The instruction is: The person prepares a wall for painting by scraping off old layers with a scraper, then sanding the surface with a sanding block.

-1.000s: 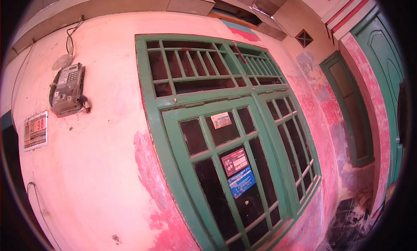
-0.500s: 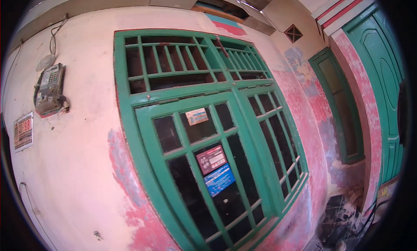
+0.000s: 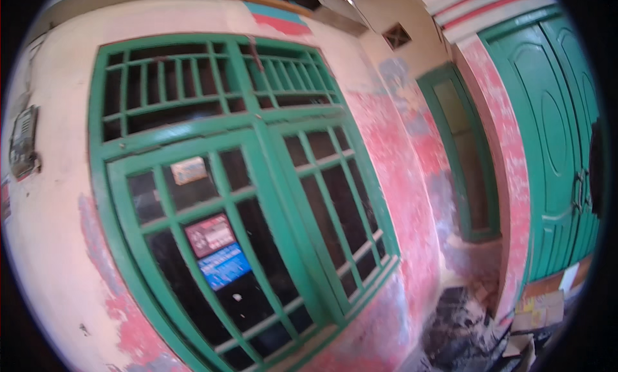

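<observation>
Neither of my hands shows in the head view. A large green window frame with dark panes and bars fills the middle. Stuck to its left panes are a small pale sticker, a dark red sticker and a blue sticker. On the wall at the far left hangs a dusty electricity meter.
The pale wall has patches of peeling pink paint. Right of the window stand a narrow green window and a green double door. Cardboard and rubble lie on the dark tiled floor at the lower right.
My view has swung to the right. The window and meter have shifted left in the picture, and more of the green door and the cardboard below it now shows.
</observation>
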`<move>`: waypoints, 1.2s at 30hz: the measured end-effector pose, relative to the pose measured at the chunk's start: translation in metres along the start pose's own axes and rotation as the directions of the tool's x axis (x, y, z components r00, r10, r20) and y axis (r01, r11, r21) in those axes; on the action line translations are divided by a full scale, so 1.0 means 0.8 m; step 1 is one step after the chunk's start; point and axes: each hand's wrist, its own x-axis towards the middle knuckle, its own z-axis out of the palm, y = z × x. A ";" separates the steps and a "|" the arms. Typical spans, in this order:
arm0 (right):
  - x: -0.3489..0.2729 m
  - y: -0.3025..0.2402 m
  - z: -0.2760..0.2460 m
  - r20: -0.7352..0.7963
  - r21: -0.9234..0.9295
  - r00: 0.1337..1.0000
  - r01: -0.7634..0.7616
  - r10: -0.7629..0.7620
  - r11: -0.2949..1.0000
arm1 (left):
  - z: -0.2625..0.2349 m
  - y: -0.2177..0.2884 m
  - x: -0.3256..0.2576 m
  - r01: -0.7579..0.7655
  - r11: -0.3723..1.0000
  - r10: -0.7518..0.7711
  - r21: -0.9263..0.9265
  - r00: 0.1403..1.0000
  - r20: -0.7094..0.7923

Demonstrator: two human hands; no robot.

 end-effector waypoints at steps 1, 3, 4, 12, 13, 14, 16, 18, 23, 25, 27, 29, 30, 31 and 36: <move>0.032 0.012 0.003 -0.051 -0.021 0.993 -0.110 0.109 0.994 | 0.016 -0.005 0.013 0.020 1.000 -0.020 -0.003 1.000 0.018; 0.070 0.028 0.009 -0.144 -0.036 0.957 -0.261 0.253 0.965 | 0.047 -0.023 0.032 0.072 0.997 -0.072 -0.004 0.996 0.047; 0.080 0.033 0.019 -0.254 -0.022 0.928 -0.288 0.273 0.957 | 0.060 -0.034 0.041 0.100 0.995 -0.100 -0.001 0.994 0.053; 0.062 -0.001 0.097 0.053 -0.277 0.814 -0.545 0.579 0.792 | 0.135 -0.175 0.003 0.368 0.929 -0.366 -0.038 0.929 0.060; 0.065 0.002 0.100 -0.061 -0.272 0.852 -0.515 0.520 0.813 | 0.138 -0.197 -0.008 0.380 0.923 -0.378 -0.065 0.925 0.046; 0.069 0.007 0.099 -0.200 -0.237 0.881 -0.469 0.430 0.851 | 0.140 -0.221 -0.021 0.394 0.914 -0.392 -0.093 0.919 0.039; 0.082 0.020 0.090 -0.141 -0.219 0.907 -0.419 0.396 0.881 | 0.139 -0.266 -0.081 0.352 0.935 -0.353 -0.032 0.935 -0.022; 0.095 0.028 0.069 0.005 -0.233 0.907 -0.409 0.421 0.882 | 0.133 -0.302 -0.154 0.541 0.840 -0.543 -0.050 0.836 -0.074; 0.093 0.019 0.010 0.082 -0.324 0.929 -0.318 0.362 0.891 | 0.130 -0.342 -0.346 0.895 0.302 -0.952 -0.328 0.303 -0.052; 0.073 0.008 -0.005 0.013 -0.321 0.918 -0.371 0.396 0.871 | 0.134 -0.347 -0.392 0.867 0.248 -0.966 -0.433 0.252 -0.048; 0.044 -0.008 -0.015 -0.103 -0.413 0.916 -0.395 0.389 0.821 | 0.135 -0.347 -0.429 0.834 0.176 -0.982 -0.524 0.183 -0.038; 0.003 -0.027 -0.030 -0.062 -0.452 0.886 -0.435 0.459 0.779 | 0.136 -0.351 -0.438 0.843 0.109 -0.989 -0.527 0.144 0.025; -0.015 -0.039 -0.036 -0.097 -0.481 0.886 -0.440 0.453 0.758 | 0.138 -0.352 -0.437 0.839 0.140 -0.982 -0.526 0.184 0.033; -0.031 -0.052 -0.040 -0.081 -0.568 0.847 -0.472 0.525 0.674 | 0.140 -0.355 -0.432 0.826 0.234 -0.964 -0.513 0.265 -0.012; -0.103 -0.076 -0.052 -0.094 -0.634 0.813 -0.494 0.575 0.595 | 0.121 -0.379 -0.339 0.767 0.623 -0.781 -0.153 0.620 -0.072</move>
